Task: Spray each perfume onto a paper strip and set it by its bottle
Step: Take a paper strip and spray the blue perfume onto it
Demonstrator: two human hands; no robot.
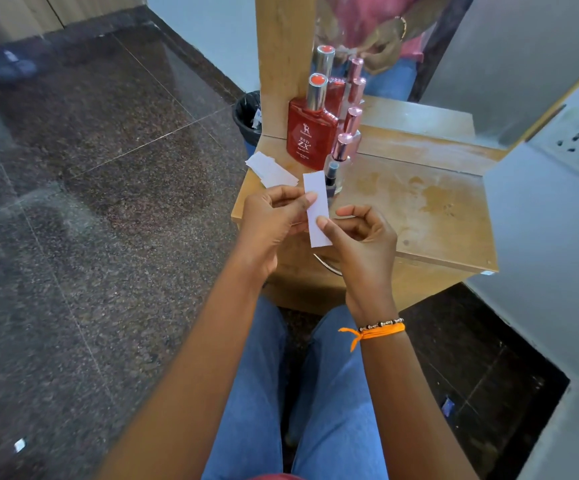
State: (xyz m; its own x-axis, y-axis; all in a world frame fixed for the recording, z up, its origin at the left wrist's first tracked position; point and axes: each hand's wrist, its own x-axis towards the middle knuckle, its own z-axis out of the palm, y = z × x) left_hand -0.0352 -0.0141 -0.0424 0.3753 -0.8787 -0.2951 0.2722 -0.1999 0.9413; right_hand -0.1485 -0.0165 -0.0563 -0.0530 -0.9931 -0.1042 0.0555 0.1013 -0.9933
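A white paper strip stands upright above the front left of the wooden shelf. My left hand pinches its left edge and my right hand pinches its lower end. Behind it stands a red perfume bottle with a silver cap. To its right is a clear bottle with a pink cap, and a small dark-topped bottle stands in front of that one, partly hidden by the strip. Several loose paper strips lie on the shelf's left edge.
A mirror at the back repeats the bottles and my hands. A black bin stands on the dark stone floor to the left. A wall socket is on the right wall. My knees in blue jeans are below the shelf.
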